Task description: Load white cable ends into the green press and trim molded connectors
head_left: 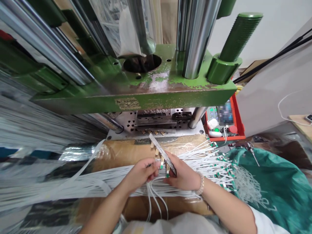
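Note:
A slim metal bar fixture slants across the middle, and my right hand is closed around its near end. Several small brass-coloured connectors with green ends sit along the left side of the bar. My left hand is at the bar's left, its thumb and fingers pinched at a white cable's end beside a green-ended connector. The fingers partly hide that end. A few loose white cables hang down between my hands toward my lap.
A green press with steel columns stands ahead, over its metal die plate. Bundled white cables cross the brown-covered work surface. At right are a red control box, a green bag with white plastic scraps, and a screwdriver-like tool.

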A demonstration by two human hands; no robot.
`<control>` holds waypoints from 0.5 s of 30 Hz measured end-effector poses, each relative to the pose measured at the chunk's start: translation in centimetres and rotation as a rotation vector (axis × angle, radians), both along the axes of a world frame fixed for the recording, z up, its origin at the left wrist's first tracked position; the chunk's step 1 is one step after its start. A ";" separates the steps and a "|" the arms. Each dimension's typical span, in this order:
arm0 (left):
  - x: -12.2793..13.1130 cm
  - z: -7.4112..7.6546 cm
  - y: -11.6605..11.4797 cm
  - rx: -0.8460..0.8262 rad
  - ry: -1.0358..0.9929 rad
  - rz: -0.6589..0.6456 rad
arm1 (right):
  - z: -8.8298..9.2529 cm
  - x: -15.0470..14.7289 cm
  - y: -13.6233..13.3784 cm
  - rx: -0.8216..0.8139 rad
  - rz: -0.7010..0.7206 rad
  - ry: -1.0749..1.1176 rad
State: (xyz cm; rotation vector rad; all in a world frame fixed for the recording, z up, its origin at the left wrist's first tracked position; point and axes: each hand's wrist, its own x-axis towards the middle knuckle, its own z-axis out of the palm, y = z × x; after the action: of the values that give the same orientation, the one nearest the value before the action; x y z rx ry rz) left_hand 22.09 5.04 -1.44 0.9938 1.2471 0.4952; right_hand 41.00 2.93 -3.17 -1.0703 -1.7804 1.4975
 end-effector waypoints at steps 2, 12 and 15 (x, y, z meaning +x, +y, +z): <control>-0.6 -0.1 0.5 0.077 -0.013 0.141 | 0.2 0.0 0.1 -0.013 -0.017 0.014; -0.3 0.7 0.8 -0.040 0.011 -0.112 | -0.1 0.2 0.0 0.065 -0.017 -0.056; 0.0 0.8 1.2 -0.073 0.030 -0.082 | -0.3 0.2 -0.1 0.069 -0.007 -0.066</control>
State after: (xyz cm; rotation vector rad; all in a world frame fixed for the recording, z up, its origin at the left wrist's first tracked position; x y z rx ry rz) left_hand 22.09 6.28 -0.68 0.9893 1.2376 0.3693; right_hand 41.20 2.87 -3.48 -1.1025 -1.8574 1.4008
